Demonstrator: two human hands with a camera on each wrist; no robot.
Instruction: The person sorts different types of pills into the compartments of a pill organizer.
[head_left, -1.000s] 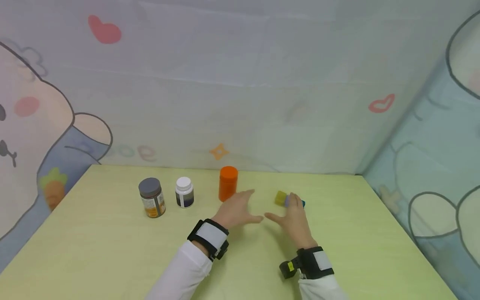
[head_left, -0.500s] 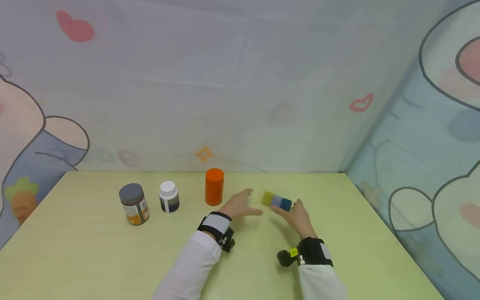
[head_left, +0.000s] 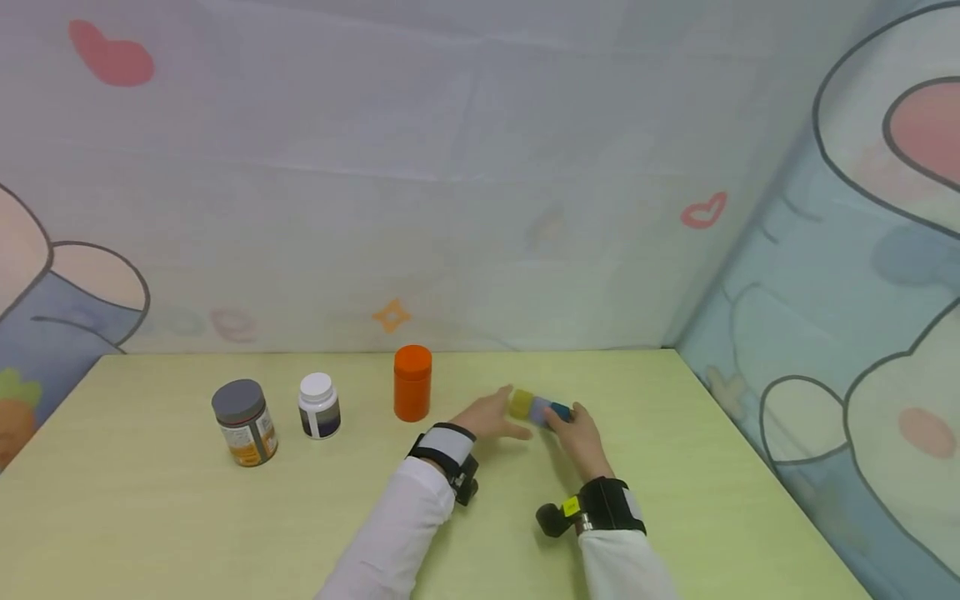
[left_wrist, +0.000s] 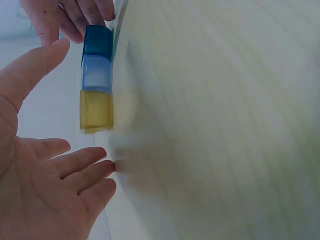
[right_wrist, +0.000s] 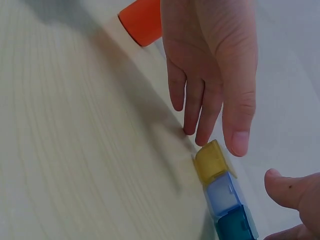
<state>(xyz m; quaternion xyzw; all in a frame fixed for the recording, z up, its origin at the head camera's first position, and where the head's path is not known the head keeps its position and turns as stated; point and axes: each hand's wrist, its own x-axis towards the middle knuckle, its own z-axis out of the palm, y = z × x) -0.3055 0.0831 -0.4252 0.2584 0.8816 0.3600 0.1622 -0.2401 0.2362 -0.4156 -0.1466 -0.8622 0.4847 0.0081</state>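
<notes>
A small pill organizer [head_left: 540, 409] with yellow, lavender-blue and teal compartments lies on the table, its lids down. Close to the yellow end is my left hand [head_left: 491, 417], fingers spread and thumb apart; in the left wrist view the same hand [left_wrist: 50, 190] holds nothing. At the teal end is my right hand [head_left: 582, 442], its fingers beyond the box and its thumb in front. Seen from the right wrist, the thumb [right_wrist: 287, 190] stands off the box's side. Whether the right fingertips touch the teal end [left_wrist: 98, 40] I cannot tell.
An orange bottle [head_left: 412, 383] stands left of my left hand. Farther left are a white-capped bottle [head_left: 319, 406] and a grey-lidded jar [head_left: 245, 423]. A printed cloth backdrop [head_left: 480, 208] rises behind the table [head_left: 187, 533] and on its right side.
The head view has turned to the right. My left hand has come nearer the yellow end. My right hand, earlier partly covering the pill organizer, is now at its teal end.
</notes>
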